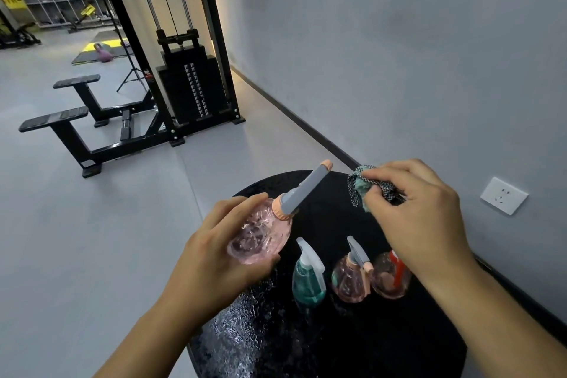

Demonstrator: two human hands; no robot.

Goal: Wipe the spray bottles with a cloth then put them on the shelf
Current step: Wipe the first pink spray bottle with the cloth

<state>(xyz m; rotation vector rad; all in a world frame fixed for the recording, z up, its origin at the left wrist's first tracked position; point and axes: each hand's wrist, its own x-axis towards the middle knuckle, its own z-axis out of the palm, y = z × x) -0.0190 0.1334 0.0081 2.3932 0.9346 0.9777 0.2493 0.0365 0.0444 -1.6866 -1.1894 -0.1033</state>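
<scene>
While left hand [214, 258] fingers grip the pink bottle [260, 233], right hand [420, 209] pinches cloth [365, 186]

Left hand [214, 252] grips pink spray bottle [260, 233], tilted, grey nozzle pointing up-right. Right hand [420, 209] pinches bunched checked cloth [365, 186], apart from nozzle. Round black table [245, 331]: teal bottle [308, 281], pink bottle [351, 279], red-headed bottle [391, 278] in a row toward right edge.

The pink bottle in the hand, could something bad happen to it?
Maybe. The left hand holds the pink bottle tilted over the floor, off the table edge, so it could slip and drop. The table looks wet. The right hand with the cloth could bump the three standing bottles.
</scene>
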